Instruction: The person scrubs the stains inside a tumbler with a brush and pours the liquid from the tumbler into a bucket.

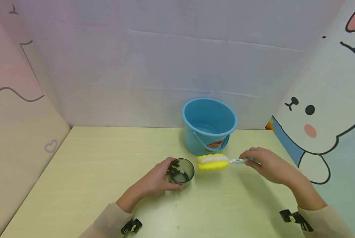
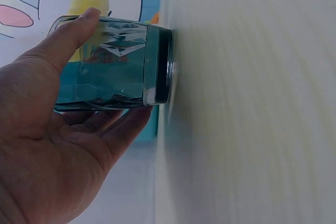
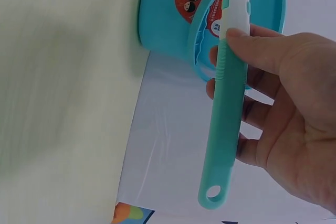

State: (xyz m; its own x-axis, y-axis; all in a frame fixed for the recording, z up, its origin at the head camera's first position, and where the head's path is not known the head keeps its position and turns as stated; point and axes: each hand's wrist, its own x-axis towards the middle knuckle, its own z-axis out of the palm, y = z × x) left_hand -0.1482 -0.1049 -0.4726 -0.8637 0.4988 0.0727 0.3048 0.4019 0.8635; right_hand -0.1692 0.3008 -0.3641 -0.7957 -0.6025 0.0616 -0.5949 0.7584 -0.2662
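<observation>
My left hand [image 1: 159, 178] grips a dark tinted drinking glass [image 1: 181, 172] around its side, thumb on the near side and fingers behind. In the left wrist view the glass [image 2: 115, 66] stands upright, its thick base close to the tabletop. My right hand [image 1: 266, 163] holds a sponge bottle brush [image 1: 213, 162] by its handle, level above the table. The yellow and white sponge head points left, just right of the glass's rim. The right wrist view shows the green handle [image 3: 223, 114], with a hanging hole at its end, between thumb and fingers.
A blue bucket [image 1: 195, 138] with a lowered handle and a red label stands at the back of the pale wooden table [image 1: 106, 158], against the white back wall [image 1: 165, 66]. Cartoon-printed side panels [image 1: 338, 99] border the table. Small water drops lie near the front.
</observation>
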